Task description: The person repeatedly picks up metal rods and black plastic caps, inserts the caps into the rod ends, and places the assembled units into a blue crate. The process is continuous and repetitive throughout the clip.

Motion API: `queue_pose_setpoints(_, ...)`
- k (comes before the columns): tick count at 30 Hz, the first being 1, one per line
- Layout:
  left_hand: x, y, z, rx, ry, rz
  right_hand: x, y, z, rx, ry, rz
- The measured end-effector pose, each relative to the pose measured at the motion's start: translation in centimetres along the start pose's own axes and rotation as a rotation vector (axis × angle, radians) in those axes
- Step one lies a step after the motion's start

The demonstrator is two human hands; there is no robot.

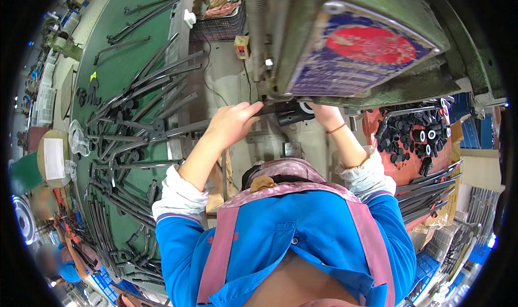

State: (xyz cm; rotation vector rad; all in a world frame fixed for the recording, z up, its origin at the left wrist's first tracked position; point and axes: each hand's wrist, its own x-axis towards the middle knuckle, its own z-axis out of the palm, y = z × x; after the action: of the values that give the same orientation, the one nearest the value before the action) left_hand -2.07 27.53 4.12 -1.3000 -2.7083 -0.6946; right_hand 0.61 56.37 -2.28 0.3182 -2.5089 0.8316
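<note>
My left hand (233, 125) is closed round a long black metal tube (189, 129), near its right end. The tube slants from the green table up to the green machine (377, 53) in front of me. At that end, under the machine's edge, sits a short black cylindrical fitting (294, 116) with a white ring (306, 107) beside it. My right hand (327, 116) reaches in next to the ring with its fingers bent inward. The machine's lower edge hides its fingertips, so what they grip cannot be made out.
A green table (116, 40) on the left carries many black tubes and bent frames. On the right, a red-brown surface (413, 167) holds loose black caps, white rings and more tubes. A dark mesh basket (218, 29) stands ahead. Another person (73, 258) is at far left.
</note>
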Motion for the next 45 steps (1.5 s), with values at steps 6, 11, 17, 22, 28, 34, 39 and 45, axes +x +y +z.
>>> queue_pose_setpoints(6, -1.2, -0.5, -1.9, 0.095, 0.061, 0.039, -3.0, 6.4, -0.2, 0.097, -0.139, -0.001)
queue_pose_setpoints(11, -4.8, -4.2, -2.6, 0.097, 0.071, -0.031, -2.9, 4.2, -1.2, 0.071, -0.228, 0.236)
queue_pose_setpoints(17, -5.0, -4.0, -2.5, 0.053, 0.066, -0.073, -3.5, 4.5, -0.3, 0.102, -0.088, 0.198)
queue_pose_setpoints(22, -4.7, -3.8, -2.7, 0.056, 0.009, -0.095, -4.1, 6.2, 0.4, -0.059, -0.106, 0.065)
queue_pose_setpoints(28, -4.6, -3.7, -2.8, 0.056, 0.073, -0.048, -2.5, 3.1, 1.7, 0.63, 0.099, 0.294)
queue_pose_setpoints(34, -4.6, -3.8, -3.2, 0.04, 0.044, -0.067, 0.0, -1.8, -1.9, 0.293, -0.121, 0.416)
queue_pose_setpoints(39, -4.5, -1.2, -6.2, 0.166, 0.18, -0.01, -0.1, 2.4, -3.5, -0.013, 0.02, 0.152)
queue_pose_setpoints(45, -9.7, 0.5, -6.4, 0.091, 0.115, -0.088, 3.0, 4.1, -1.9, 0.01, 0.008, 0.135)
